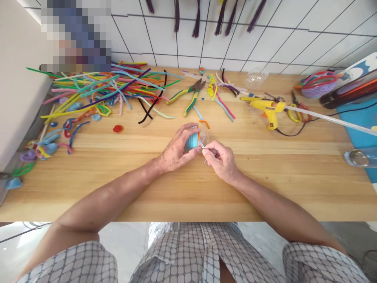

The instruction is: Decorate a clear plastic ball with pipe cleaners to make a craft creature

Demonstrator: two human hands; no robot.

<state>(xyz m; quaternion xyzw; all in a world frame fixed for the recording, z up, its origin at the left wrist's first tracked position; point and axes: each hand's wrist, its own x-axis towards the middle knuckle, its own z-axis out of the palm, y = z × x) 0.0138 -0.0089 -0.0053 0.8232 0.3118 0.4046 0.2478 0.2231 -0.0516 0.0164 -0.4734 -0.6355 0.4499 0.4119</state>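
Observation:
My left hand (179, 147) is closed around a small light-blue ribbed piece (192, 141), which looks wound from pipe cleaners. An orange strip (198, 134) runs along its right edge, and a clear rounded plastic part (204, 135) shows beyond it. Small scissors (202, 144) are pinched in my right hand (220, 157), their metal tips touching the orange edge. One finger ring shows below the fingers; the rest of the handle is hidden. Just behind my hands lies a short bent orange pipe cleaner (205, 123).
Green-and-yellow pliers (190, 94) lie at the back middle. Many loose pipe cleaners (97, 88) are heaped at the back left, near a red coil (118, 128). On the right are a yellow glue gun (269, 110), red-and-yellow-handled scissors (297, 112) and a clear cup (361, 157).

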